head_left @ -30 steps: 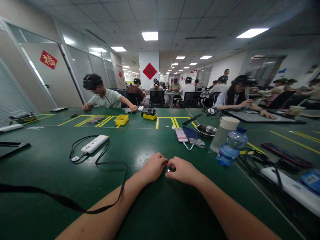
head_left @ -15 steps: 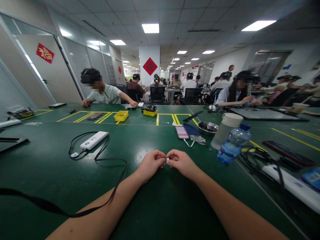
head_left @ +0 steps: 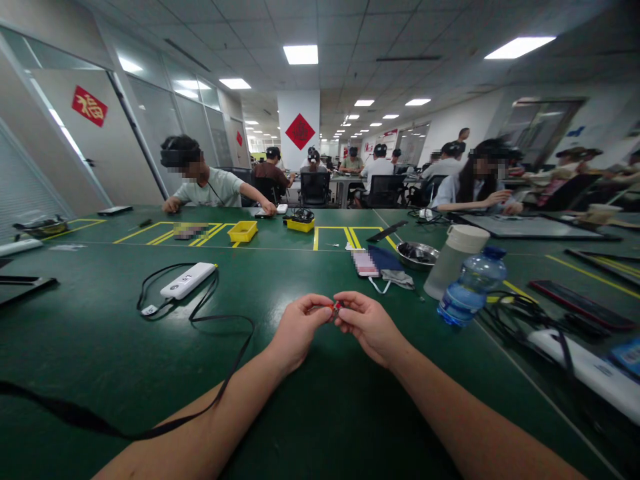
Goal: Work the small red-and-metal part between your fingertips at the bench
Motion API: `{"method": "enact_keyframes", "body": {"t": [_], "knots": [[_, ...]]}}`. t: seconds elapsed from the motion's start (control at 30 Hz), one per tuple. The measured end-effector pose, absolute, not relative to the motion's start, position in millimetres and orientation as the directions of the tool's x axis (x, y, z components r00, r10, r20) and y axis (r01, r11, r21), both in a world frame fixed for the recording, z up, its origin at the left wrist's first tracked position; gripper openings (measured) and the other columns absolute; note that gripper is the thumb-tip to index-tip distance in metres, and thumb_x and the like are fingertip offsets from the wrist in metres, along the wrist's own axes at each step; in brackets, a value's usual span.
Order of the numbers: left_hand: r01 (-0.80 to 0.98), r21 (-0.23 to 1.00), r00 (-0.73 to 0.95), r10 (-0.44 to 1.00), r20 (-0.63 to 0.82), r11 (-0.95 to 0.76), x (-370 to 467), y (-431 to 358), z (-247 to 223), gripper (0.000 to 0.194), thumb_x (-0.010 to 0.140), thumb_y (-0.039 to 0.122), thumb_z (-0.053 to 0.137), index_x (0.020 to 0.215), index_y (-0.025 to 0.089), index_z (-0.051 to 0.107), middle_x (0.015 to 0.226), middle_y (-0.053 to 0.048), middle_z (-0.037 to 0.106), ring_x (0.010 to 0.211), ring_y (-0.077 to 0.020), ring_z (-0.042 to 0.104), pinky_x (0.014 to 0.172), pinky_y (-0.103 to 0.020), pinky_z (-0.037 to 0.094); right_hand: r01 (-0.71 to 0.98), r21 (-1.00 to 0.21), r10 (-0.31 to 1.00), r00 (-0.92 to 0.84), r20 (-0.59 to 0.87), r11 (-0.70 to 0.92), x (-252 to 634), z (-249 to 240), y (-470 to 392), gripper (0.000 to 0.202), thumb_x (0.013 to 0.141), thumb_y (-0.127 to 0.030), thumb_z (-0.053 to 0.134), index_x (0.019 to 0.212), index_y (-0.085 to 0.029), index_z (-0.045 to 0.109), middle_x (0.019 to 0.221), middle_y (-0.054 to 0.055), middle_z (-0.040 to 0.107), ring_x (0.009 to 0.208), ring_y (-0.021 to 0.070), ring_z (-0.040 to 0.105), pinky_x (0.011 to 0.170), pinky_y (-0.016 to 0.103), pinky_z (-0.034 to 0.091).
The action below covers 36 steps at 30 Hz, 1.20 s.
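A tiny object (head_left: 336, 308) with red and whitish parts sits between my fingertips, over the green table (head_left: 280, 413). My left hand (head_left: 303, 327) pinches it from the left with thumb and forefinger. From the right, my right hand (head_left: 367, 323) pinches at the same small piece. The tips of both hands nearly touch, and much of the piece is hidden by the fingers. A black strap (head_left: 200, 417) lies across my left forearm and leads to a white power bank (head_left: 189, 281) on the left.
On the right stand a frosted bottle (head_left: 453, 263) and a blue water bottle (head_left: 470, 287), near a metal bowl (head_left: 417, 253). A phone (head_left: 365, 263) lies ahead. Yellow trays (head_left: 243, 231) are farther back. A person (head_left: 213, 187) reaches over the far left side.
Both hands have risen slightly and the fingers have shifted around the small piece. Red now shows between the fingertips, where whitish showed before.
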State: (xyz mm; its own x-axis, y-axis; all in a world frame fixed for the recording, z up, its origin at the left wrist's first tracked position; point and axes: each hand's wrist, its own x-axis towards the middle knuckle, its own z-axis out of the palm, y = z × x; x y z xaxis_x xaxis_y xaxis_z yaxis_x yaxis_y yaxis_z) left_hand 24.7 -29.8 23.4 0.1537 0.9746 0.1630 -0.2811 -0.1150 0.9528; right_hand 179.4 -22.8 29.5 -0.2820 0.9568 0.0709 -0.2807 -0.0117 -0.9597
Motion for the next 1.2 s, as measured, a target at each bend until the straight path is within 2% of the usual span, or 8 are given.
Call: {"method": "enact_keyframes", "body": {"t": [0.13, 0.33, 0.53, 0.67, 0.83, 1.2], "knots": [[-0.233, 0.966, 0.14, 0.979, 0.151, -0.115, 21, -22, 13, 0.019, 0.071, 0.023, 0.064, 0.087, 0.012, 0.064, 0.08, -0.007, 0.067, 0.071, -0.0149, 0.061, 0.072, -0.03, 0.047, -0.281, -0.956, 0.966, -0.258, -0.012, -0.087, 181, 28, -20, 0.03, 0.067, -0.017, 0.066, 0.096, -0.015, 0.062, 0.079, 0.003, 0.061, 0.067, 0.012, 0.059, 0.058, 0.024, 0.044], [-0.295, 0.951, 0.136, 0.981, 0.137, -0.092, 20, -18, 7, 0.021, 0.07, 0.02, 0.064, 0.089, 0.011, 0.064, 0.083, -0.008, 0.067, 0.074, -0.0151, 0.061, 0.074, -0.03, 0.047, -0.351, -0.926, 0.945, -0.326, -0.017, -0.137, 182, 22, -17, 0.029, 0.07, -0.019, 0.065, 0.098, -0.015, 0.063, 0.081, 0.005, 0.063, 0.066, 0.011, 0.059, 0.06, 0.025, 0.046], [-0.181, 0.977, 0.139, 0.981, 0.137, -0.111, 20, -18, 8, 0.019, 0.068, 0.019, 0.065, 0.087, 0.012, 0.067, 0.081, -0.008, 0.068, 0.072, -0.0152, 0.061, 0.072, -0.029, 0.047, -0.189, -0.978, 0.98, -0.193, -0.05, -0.087, 178, 22, -19, 0.027, 0.071, -0.019, 0.065, 0.097, -0.014, 0.063, 0.08, 0.006, 0.066, 0.065, 0.0125, 0.062, 0.062, 0.026, 0.051], [-0.28, 0.959, 0.154, 0.984, 0.091, -0.045, 22, -20, 9, 0.023, 0.069, 0.02, 0.067, 0.09, 0.012, 0.067, 0.088, -0.01, 0.068, 0.079, -0.0173, 0.063, 0.079, -0.032, 0.047, -0.194, -0.971, 0.975, -0.2, -0.097, -0.137, 180, 26, -19, 0.027, 0.073, -0.019, 0.063, 0.1, -0.014, 0.062, 0.082, 0.009, 0.068, 0.071, 0.0158, 0.067, 0.067, 0.028, 0.054], [-0.393, 0.919, 0.197, 0.979, 0.05, 0.032, 24, -24, 15, 0.025, 0.068, 0.019, 0.068, 0.091, 0.009, 0.067, 0.088, -0.012, 0.068, 0.08, -0.0186, 0.064, 0.084, -0.035, 0.047, -0.222, -0.97, 0.975, -0.216, -0.051, -0.1, 183, 28, -18, 0.027, 0.074, -0.021, 0.063, 0.099, -0.013, 0.062, 0.079, 0.008, 0.069, 0.068, 0.0147, 0.067, 0.064, 0.025, 0.055], [-0.434, 0.9, 0.195, 0.98, 0.047, 0.043, 23, -22, 10, 0.023, 0.066, 0.019, 0.071, 0.087, 0.011, 0.065, 0.084, -0.009, 0.067, 0.077, -0.0159, 0.063, 0.078, -0.031, 0.047, -0.186, -0.979, 0.959, -0.283, -0.029, -0.085, 185, 21, -16, 0.026, 0.074, -0.025, 0.063, 0.098, -0.015, 0.06, 0.082, 0.007, 0.068, 0.069, 0.0144, 0.066, 0.064, 0.026, 0.054]]}}
